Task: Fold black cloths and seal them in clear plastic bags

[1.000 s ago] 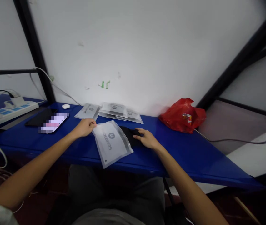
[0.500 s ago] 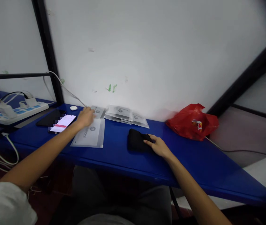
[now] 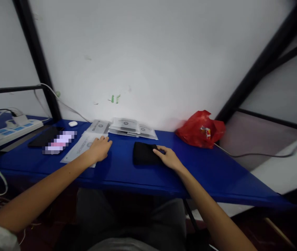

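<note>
The frosted pouch [image 3: 76, 150], a second ago overlapping the black bundle [image 3: 144, 155], now lies at its nine o'clock, leaving the bundle uncovered on the counter [image 3: 203, 167]. Left hand [image 3: 101, 148] over pouch, fingers loosely spread; right hand [image 3: 168, 156] pinches the bundle's three-o'clock edge.

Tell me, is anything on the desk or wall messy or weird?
Green marks stand out oddly on the white wall. The piled plastic bags look messy because their edges don't line up. I see no spill.
</note>
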Tool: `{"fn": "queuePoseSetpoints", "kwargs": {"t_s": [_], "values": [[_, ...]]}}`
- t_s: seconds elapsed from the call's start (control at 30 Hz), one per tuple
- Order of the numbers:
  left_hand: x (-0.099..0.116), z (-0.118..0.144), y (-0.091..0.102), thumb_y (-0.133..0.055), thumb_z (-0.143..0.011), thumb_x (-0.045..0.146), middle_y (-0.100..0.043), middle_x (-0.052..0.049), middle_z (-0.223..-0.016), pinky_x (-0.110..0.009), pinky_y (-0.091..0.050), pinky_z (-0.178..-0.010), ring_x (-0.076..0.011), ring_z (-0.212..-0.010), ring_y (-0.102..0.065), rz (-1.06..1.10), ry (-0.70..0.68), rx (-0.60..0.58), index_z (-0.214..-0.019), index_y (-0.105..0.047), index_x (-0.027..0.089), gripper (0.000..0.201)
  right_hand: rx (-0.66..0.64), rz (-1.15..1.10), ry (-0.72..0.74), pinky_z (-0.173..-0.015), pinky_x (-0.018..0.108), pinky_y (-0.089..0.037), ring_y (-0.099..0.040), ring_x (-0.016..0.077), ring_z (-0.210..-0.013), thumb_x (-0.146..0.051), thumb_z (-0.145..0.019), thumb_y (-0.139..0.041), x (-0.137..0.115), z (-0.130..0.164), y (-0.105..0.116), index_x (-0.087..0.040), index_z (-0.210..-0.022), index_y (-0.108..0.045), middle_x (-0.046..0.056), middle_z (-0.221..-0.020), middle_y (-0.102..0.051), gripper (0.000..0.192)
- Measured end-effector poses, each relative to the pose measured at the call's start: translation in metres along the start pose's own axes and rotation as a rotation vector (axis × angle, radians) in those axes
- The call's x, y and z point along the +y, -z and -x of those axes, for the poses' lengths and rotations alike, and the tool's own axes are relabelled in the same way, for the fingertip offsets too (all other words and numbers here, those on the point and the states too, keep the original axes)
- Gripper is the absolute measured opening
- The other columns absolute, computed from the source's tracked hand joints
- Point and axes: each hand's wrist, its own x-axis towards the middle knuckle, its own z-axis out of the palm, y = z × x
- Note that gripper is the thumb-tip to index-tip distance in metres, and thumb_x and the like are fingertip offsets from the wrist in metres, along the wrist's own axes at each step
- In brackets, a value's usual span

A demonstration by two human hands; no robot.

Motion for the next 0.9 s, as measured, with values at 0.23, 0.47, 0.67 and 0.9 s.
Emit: {"fn": "queuePoseSetpoints", "kwargs": {"t_s": [0.23,0.47,0.67,0.9], "values": [[0.042,-0.044,-0.022,-0.026,-0.094,0.039,-0.038,-0.016,-0.143,-0.042,-0.035,-0.099,-0.0306,-0.130,-0.036,0.359,0.029,0.078,-0.137,-0.038,0.013,0.052,0.038,0.363,-0.044,-0.109,0.041,-0.028,-0.040,0.0256,-0.130,-0.040,-0.090,-0.043,0.024,0.001,0.020,-0.010,-0.126,-0.053,0.017,-0.136,-0.049,0.047],[0.059,-0.053,-0.052,-0.022,-0.092,0.047,-0.024,-0.014,-0.151,-0.049,-0.017,-0.110,-0.0292,-0.139,-0.016,0.449,0.089,0.007,-0.141,-0.033,0.012,0.061,-0.119,0.501,-0.161,-0.111,0.047,-0.021,-0.027,0.0292,-0.137,-0.045,-0.093,-0.035,0.036,0.011,0.013,-0.011,-0.137,-0.041,0.017,-0.146,-0.033,0.055],[0.058,-0.051,-0.055,-0.022,-0.092,0.047,-0.024,-0.012,-0.151,-0.047,-0.016,-0.111,-0.0269,-0.140,-0.016,0.461,0.092,0.026,-0.140,-0.034,0.014,0.060,-0.129,0.505,-0.192,-0.111,0.045,-0.021,-0.025,0.0276,-0.138,-0.043,-0.093,-0.035,0.030,0.011,0.013,-0.013,-0.138,-0.040,0.015,-0.148,-0.031,0.054],[0.055,-0.049,-0.054,-0.031,-0.092,0.037,-0.046,-0.013,-0.138,-0.044,-0.032,-0.103,-0.0282,-0.129,-0.039,0.432,0.065,0.183,-0.125,-0.051,0.014,0.045,-0.114,0.492,-0.199,-0.111,0.044,-0.020,-0.026,0.0264,-0.138,-0.042,-0.093,-0.036,0.030,0.012,0.013,-0.014,-0.137,-0.041,0.014,-0.147,-0.032,0.053]]}}
